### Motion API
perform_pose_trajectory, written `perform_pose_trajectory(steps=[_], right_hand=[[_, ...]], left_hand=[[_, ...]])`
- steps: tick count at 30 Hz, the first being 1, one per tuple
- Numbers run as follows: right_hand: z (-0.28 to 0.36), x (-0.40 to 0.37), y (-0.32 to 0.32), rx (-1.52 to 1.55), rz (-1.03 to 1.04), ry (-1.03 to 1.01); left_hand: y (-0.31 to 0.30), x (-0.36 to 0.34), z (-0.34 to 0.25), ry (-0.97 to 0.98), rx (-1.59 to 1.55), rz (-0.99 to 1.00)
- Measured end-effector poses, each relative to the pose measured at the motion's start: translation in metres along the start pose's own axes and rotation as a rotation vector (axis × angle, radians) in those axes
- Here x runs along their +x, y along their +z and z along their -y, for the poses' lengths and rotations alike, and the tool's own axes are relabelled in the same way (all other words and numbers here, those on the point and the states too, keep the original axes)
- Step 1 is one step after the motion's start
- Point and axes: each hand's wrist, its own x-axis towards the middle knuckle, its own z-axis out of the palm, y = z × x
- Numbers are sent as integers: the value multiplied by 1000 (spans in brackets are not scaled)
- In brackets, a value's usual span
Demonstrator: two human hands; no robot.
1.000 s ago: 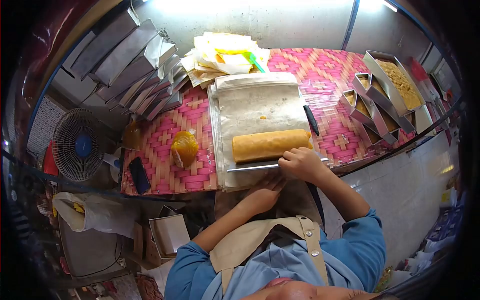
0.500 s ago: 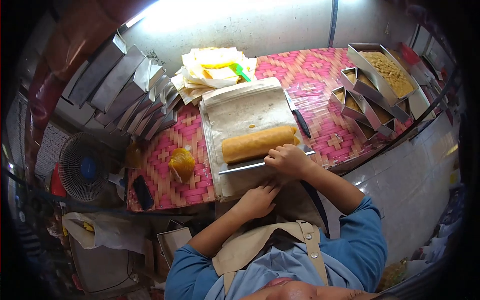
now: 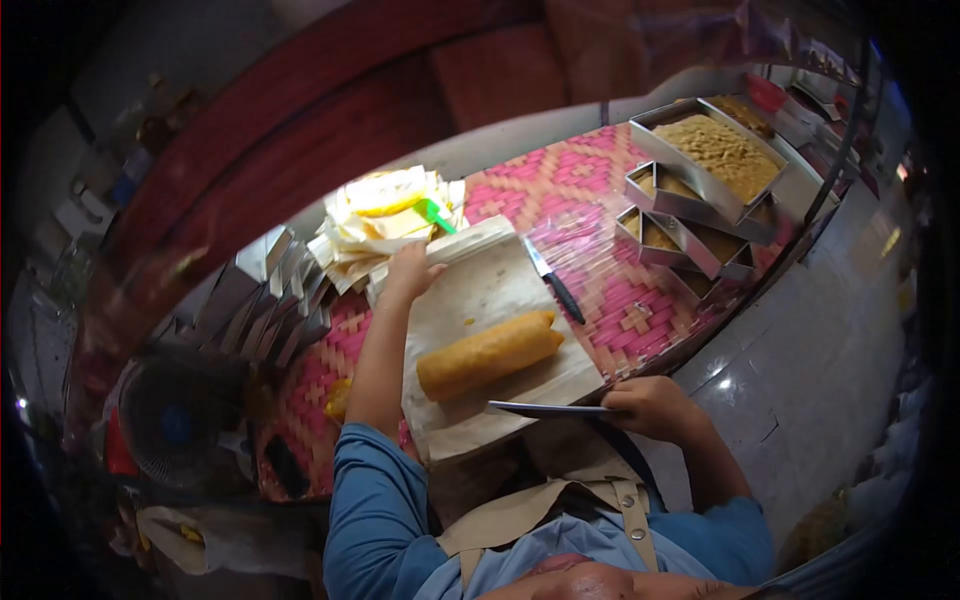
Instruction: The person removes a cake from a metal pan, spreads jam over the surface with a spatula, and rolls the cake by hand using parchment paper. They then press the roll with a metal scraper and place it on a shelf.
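Observation:
A golden-brown cake roll [image 3: 490,355] lies slantwise on a stack of pale paper sheets [image 3: 475,270]. My right hand [image 3: 655,408] grips one end of a long flat metal strip [image 3: 545,409], held at the near edge of the paper, apart from the roll. My left arm stretches across the left side of the sheets. At their far left corner is my left hand [image 3: 412,270], thumb apart from the fingers; its fingertips are partly hidden. Close beyond it lies a pile of yellow-stained papers [image 3: 385,195] with a green-handled tool [image 3: 438,217].
A black-handled knife [image 3: 563,292] lies right of the paper. Metal tins of baked cake [image 3: 715,155] are stacked at the back right. Upright tins [image 3: 265,290], a fan [image 3: 175,420] and a phone [image 3: 287,465] are on the left. A yellow-filled bag [image 3: 338,400] sits partly behind my left arm.
My left hand has moved from the near paper edge to the far left corner. My right hand has drawn the metal strip away from the roll, right and nearer me. The camera view has tilted.

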Motion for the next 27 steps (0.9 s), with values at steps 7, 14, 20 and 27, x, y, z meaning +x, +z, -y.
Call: perform_pose_trajectory(steps=[7,14,20,27], right_hand=[[-18,-43,-23,236,-267,383],[-32,-7,-43,256,-552,431],[-22,17,-39,256,-598,409],[-20,35,-52,-103,-846,432]], left_hand=[[-5,31,-1,-212,126,115],[-38,-1,-14,-28,72,35],[-31,-34,-14,408,218,-489],[-64,-98,-56,401,96,-546]])
